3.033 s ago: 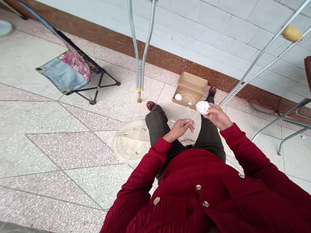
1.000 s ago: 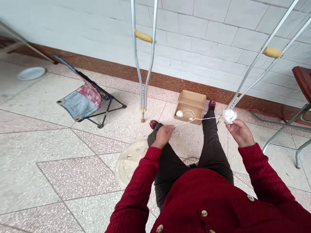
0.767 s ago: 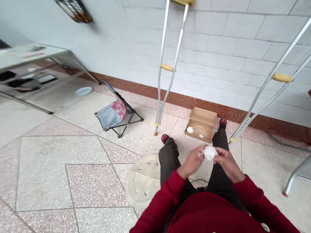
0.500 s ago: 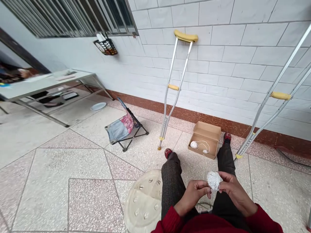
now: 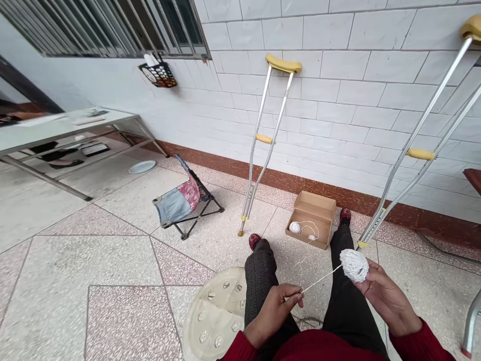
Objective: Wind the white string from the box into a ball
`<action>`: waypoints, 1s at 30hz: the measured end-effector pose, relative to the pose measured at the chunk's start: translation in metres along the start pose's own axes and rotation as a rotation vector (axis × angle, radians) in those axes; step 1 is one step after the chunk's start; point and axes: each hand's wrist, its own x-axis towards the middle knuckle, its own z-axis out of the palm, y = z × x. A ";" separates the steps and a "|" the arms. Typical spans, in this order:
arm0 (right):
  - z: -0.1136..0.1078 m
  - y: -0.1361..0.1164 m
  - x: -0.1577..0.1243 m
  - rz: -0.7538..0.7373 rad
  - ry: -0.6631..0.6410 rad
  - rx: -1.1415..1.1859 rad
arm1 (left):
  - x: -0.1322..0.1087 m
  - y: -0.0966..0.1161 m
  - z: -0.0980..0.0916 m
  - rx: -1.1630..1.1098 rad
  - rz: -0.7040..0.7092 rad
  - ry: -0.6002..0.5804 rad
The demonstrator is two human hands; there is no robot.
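My right hand (image 5: 387,298) grips a white ball of string (image 5: 354,264) in its fingertips, held above my right knee. A taut strand of string (image 5: 321,280) runs from the ball down to my left hand (image 5: 278,311), which pinches it between thumb and finger over my left thigh. Both arms wear red sleeves. On the floor between my feet stands an open cardboard box (image 5: 316,206) holding a smaller ball of string (image 5: 294,227) with loose loops beside it.
Two aluminium crutches lean on the tiled wall: one crutch (image 5: 264,145) left of the box, another crutch (image 5: 413,155) at the right. A round cream plastic lid (image 5: 210,321) lies by my left leg. A folding stool (image 5: 184,200), a metal table (image 5: 56,130) and a plate (image 5: 142,166) stand at the left.
My hands have come apart: the right hand moved right with the ball and the left pulled the strand taut. The camera has tilted up over the three seconds, showing more of the wall.
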 end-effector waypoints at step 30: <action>0.050 0.013 0.004 0.005 -0.181 -0.331 | 0.044 0.046 0.006 -0.119 0.187 0.103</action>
